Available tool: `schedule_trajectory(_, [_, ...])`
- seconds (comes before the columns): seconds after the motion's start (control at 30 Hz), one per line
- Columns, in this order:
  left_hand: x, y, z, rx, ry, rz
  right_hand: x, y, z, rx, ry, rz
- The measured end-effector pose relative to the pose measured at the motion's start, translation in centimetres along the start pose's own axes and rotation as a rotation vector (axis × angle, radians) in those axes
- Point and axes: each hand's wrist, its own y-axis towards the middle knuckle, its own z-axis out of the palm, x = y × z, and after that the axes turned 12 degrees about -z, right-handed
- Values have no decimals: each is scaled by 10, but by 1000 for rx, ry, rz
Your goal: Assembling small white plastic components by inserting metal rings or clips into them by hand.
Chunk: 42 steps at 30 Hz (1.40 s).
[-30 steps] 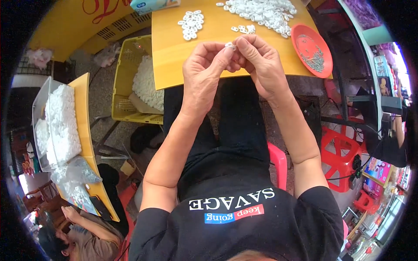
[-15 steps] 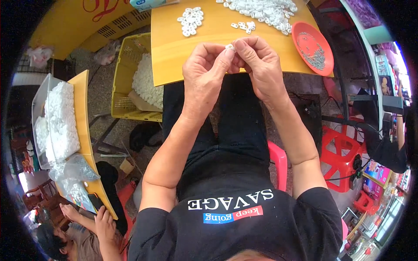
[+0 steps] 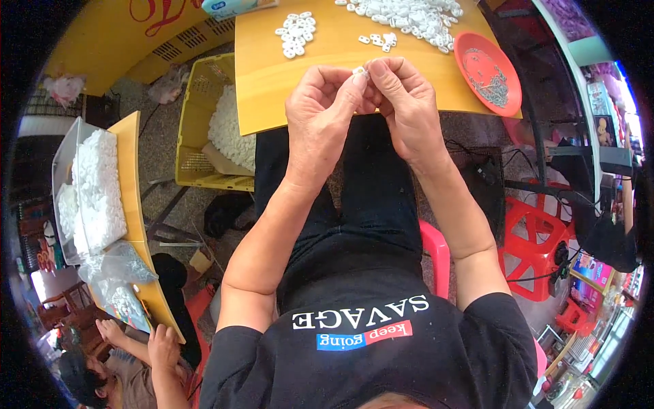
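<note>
Above the near edge of the yellow table [image 3: 272,95], my two hands meet at the fingertips. Between thumb and fingers, my left hand [image 3: 325,102] pinches a small white plastic piece [image 3: 359,71]. The fingers of my right hand [image 3: 403,99] are pressed together at that piece's right side; anything tiny in them is hidden. Just beyond lie a few loose white pieces [image 3: 379,41]. Farther off are a small group of oval white pieces [image 3: 296,34] with holes and a large heap of similar ones [image 3: 409,17]. On the right, a red plate [image 3: 470,51] holds small grey metal parts.
A yellow crate [image 3: 194,102] with many white pieces stands left of the table. Farther left, a clear bin [image 3: 68,198] of white pieces sits on another table, where a co-worker's hand [image 3: 163,347] rests. Red stools [image 3: 528,235] stand at the right.
My hands stay together at the white piece, almost unmoved. The view has shifted very slightly. At the lower left, the dark object by the co-worker's hand no longer shows.
</note>
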Motion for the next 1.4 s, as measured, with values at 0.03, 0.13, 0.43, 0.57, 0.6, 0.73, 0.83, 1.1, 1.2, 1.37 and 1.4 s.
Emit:
schedule_trajectory(0.03, [0,0,0,-9,4,0,-1,0,2,-33,-21,-21])
schedule_trajectory(0.13, [-1,1,1,-3,28,9,2,1,2,-18,-91,-62])
schedule_trajectory(0.43, [1,4,-4,-35,115,-2,1,3,-3,0,-175,-31])
schedule_trajectory(0.57, [4,8,-8,-7,120,-39,3,4,-12,19,-220,17])
schedule_trajectory(0.6, [6,10,-8,3,81,-62,3,5,-14,32,-207,23])
schedule_trajectory(0.73, [6,12,-10,9,-13,-133,5,4,-17,48,-228,23])
schedule_trajectory(0.83, [5,12,-11,15,-16,-146,6,6,-22,93,-287,16])
schedule_trajectory(1.1, [2,12,-13,61,2,-206,11,13,-27,289,-818,-370])
schedule_trajectory(1.2, [4,13,-13,33,112,-170,6,14,-24,287,-831,-417])
schedule_trajectory(1.37, [12,21,-25,20,227,-169,-3,17,-34,305,-845,-379])
schedule_trajectory(1.4, [13,20,-28,17,221,-202,1,17,-34,336,-871,-356])
